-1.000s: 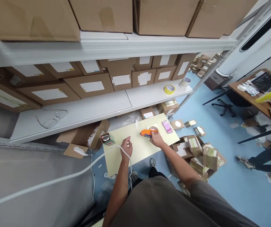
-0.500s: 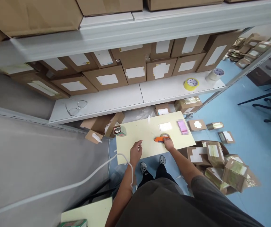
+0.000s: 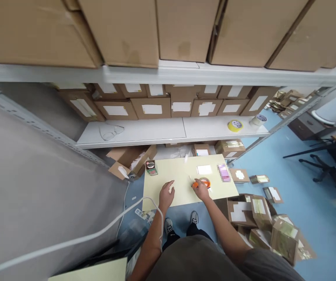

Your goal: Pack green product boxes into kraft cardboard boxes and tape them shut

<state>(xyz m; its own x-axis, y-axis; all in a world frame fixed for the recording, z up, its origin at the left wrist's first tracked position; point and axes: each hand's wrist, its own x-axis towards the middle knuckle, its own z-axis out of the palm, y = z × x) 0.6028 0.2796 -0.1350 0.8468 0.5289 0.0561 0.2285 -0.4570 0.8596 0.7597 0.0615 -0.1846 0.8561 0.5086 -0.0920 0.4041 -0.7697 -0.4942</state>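
Note:
My right hand (image 3: 201, 191) is closed over the left part of an orange utility knife (image 3: 206, 184), which shows on both sides of the fingers. Partly behind the knife lies a roll of tape (image 3: 205, 180). My left hand (image 3: 166, 196) hovers over the pale yellow table (image 3: 182, 177), thumb and fingers apart, holding nothing. Beyond the right hand is a white sheet or label stack (image 3: 204, 169). To its right lies a pink-purple item (image 3: 224, 173), blurred out. A small green box (image 3: 152, 168) with a dark round thing in its top stands at the table's far left corner.
A grey shelf (image 3: 156, 130) behind the table bears glasses (image 3: 112, 132), yellow tape (image 3: 235, 125), clear tape (image 3: 258, 120) and labelled cartons. An open carton (image 3: 123, 162) stands left. Several boxes (image 3: 258, 214) pile up on the right floor. A white cable (image 3: 97, 233) crosses my left forearm.
My right hand has shifted from the knife's right end to its left part. My left hand's fingers have spread. The camera view has tilted up, showing more upper cartons.

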